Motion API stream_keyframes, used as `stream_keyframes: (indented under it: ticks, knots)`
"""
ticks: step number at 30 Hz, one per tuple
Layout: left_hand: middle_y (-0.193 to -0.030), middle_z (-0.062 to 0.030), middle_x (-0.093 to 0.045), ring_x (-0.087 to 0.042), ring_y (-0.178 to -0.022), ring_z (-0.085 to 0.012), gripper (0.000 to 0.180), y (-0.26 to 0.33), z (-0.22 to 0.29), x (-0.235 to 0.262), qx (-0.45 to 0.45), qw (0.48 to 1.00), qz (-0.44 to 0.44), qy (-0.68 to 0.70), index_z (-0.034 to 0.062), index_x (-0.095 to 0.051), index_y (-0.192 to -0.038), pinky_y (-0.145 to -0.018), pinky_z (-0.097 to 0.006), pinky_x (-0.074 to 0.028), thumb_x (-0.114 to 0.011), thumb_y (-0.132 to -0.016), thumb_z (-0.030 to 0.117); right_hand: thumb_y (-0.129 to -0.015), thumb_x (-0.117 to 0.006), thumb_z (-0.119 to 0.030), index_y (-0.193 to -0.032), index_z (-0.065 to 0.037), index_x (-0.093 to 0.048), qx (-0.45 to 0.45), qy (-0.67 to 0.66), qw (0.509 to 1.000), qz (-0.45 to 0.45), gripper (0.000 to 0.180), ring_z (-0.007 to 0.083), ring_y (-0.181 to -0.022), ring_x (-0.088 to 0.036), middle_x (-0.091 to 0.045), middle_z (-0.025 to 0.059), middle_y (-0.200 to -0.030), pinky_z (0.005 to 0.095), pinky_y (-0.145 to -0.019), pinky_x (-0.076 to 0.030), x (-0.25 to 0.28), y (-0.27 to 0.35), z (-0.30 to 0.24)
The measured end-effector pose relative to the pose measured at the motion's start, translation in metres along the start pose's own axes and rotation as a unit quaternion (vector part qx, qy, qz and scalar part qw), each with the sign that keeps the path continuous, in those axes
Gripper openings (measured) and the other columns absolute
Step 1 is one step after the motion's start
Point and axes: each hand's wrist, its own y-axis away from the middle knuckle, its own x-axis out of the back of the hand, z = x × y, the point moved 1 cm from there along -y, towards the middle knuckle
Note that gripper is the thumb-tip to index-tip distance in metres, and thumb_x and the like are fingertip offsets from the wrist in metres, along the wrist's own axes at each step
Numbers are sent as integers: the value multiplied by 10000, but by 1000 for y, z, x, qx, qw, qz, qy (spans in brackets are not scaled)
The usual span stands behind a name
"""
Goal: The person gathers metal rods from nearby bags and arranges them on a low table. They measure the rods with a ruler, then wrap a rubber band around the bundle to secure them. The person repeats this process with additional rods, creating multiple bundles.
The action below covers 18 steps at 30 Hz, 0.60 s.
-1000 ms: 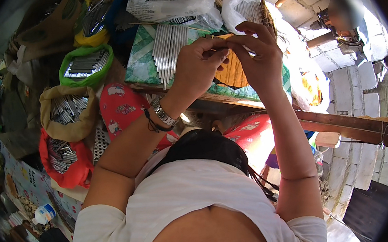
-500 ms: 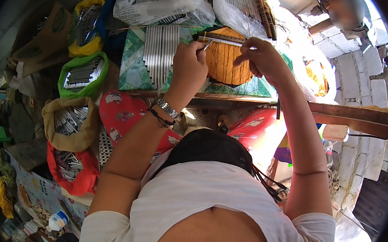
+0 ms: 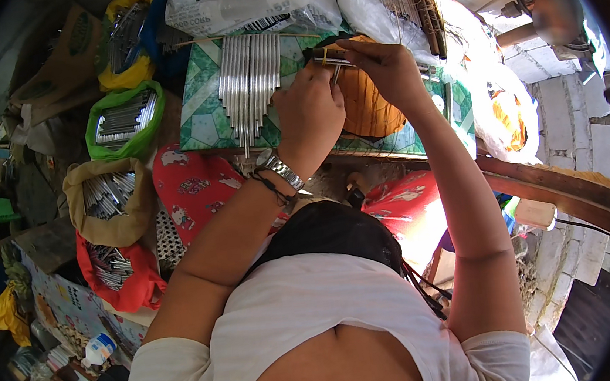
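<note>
My left hand (image 3: 311,108) is closed around a short, thin metal tube (image 3: 336,75), whose end shows past the fingers. Close by on the right, my right hand (image 3: 389,74) bends over with thumb and fingertips pinched together; what lies between them is too small to make out. Both hands are over a round orange-brown wooden piece (image 3: 372,105) with dark lines across it. At its far edge, partly covered by my fingers, is a dark bar with a yellow band (image 3: 324,57). Left of my left hand, a row of silver tubes (image 3: 250,81) hangs in a stepped point along a thin stick.
A green patterned tabletop (image 3: 197,101) carries the work. Clear plastic bags with metal tubes (image 3: 248,7) stand at the back. On the left are green (image 3: 125,120), tan (image 3: 109,200) and red (image 3: 117,273) bags of metal pieces. A wooden beam (image 3: 554,190) extends right.
My right hand has moved left and in toward my left hand, fingertips now pinched. My left hand has shifted slightly right, and the view has turned a little.
</note>
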Motion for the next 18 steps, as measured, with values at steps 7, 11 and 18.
stream_keyframes:
  ticks: [7, 11, 18]
  knots:
    - [-952, -88, -663, -652, -834, -293, 154, 1, -2, -5, -16, 1000, 6, 9, 68, -656, -1018, -842, -478, -379, -654, -892, 156, -876, -649, -143, -913, -119, -710, 203, 332, 920, -55, 76, 324, -754, -679, -672, 91, -784, 423, -677, -559, 11, -15, 16]
    - [-894, -96, -667, -647, -807, -294, 184, 3, -1, -5, -46, 998, 40, -2, 66, -659, -1042, -847, -466, -376, -668, -885, 162, -886, -651, -144, -884, -102, -678, 223, 284, 933, -16, 50, 317, -779, -679, -657, 80, -866, 420, -664, -564, 5, -20, 19]
    - [-867, -105, -658, -639, -790, -295, 189, 3, -1, -9, -58, 997, 42, -11, 53, -653, -1034, -838, -466, -377, -676, -875, 151, -879, -664, -130, -918, -69, -653, 175, 233, 957, 11, 73, 346, -801, -680, -651, 99, -902, 446, -702, -568, -10, -15, 25]
